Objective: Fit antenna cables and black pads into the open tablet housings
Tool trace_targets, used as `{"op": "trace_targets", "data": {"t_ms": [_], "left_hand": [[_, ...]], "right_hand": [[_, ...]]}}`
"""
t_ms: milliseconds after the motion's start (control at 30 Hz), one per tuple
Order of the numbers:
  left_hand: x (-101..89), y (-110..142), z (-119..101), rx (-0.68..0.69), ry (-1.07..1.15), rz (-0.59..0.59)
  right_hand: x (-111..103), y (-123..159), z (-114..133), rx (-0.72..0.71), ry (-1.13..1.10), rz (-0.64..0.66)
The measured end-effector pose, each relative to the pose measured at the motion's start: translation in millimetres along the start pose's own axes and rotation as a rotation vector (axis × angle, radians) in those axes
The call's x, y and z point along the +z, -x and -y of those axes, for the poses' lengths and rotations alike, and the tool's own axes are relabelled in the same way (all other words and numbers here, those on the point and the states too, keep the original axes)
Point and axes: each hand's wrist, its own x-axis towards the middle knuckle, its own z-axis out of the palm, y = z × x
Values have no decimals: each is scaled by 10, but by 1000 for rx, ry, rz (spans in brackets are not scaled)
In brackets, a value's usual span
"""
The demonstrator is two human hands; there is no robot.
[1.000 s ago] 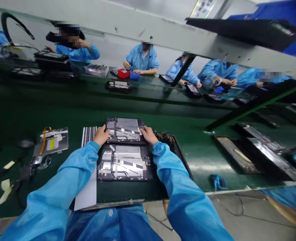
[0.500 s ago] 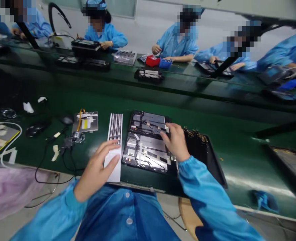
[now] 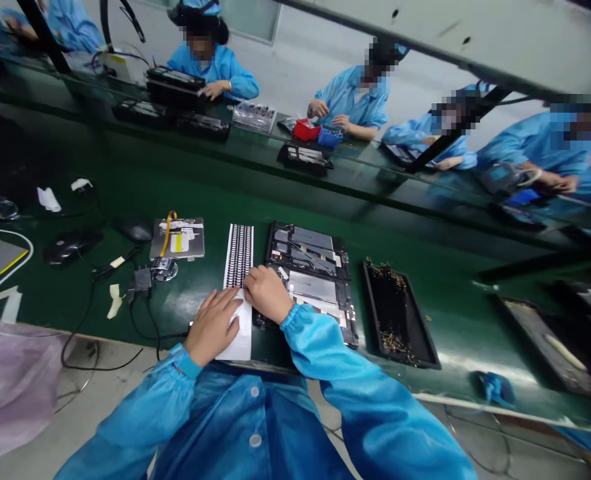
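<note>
My left hand (image 3: 213, 325) lies flat, fingers stretched out, on a white backing strip (image 3: 239, 267) that carries rows of small black stickers at its far end. My right hand (image 3: 268, 293) is curled, its fingertips pinched at the strip's right edge; what they hold is too small to see. Just right of it lie two opened tablet back shells, a near tablet shell (image 3: 325, 300) and a far tablet shell (image 3: 308, 248), with boards and cables showing.
A black tray (image 3: 398, 313) with tiny gold parts sits right of the shells. To the left lie a grey plate with yellow tape (image 3: 178, 238), cables, a mouse (image 3: 70, 245) and tape scraps. Several co-workers in blue coats work at the far bench. A blue cloth (image 3: 493, 388) lies right.
My right hand has left the tablet shells and moved left to the sticker strip. My left hand has settled flat on the strip. The view has swung slightly left.
</note>
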Motion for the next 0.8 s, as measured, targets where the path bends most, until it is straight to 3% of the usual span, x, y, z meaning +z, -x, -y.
{"op": "trace_targets", "data": {"t_ms": [267,367,433,500,600,700,800], "left_hand": [[42,-65,12,2,-23,-21],[81,-73,25,8,-35,-25],[109,-81,63,14,-30,-30],[133,-91,108,36,-10,-45],[127,-94,87,74,21,-135],[78,-88,-162,65,88,-259],[105,-130,-615,131,215,-280]], "right_hand": [[9,-161,-37,-22,-79,101],[-119,-230,-176,-82,-175,155],[-305,-136,-340,-114,-301,123],[-539,131,-521,-105,-539,-73],[-808,809,-720,3,-828,-414],[-760,1564,-776,188,-775,-437],[-456,2118,-730,343,-652,-384]]}}
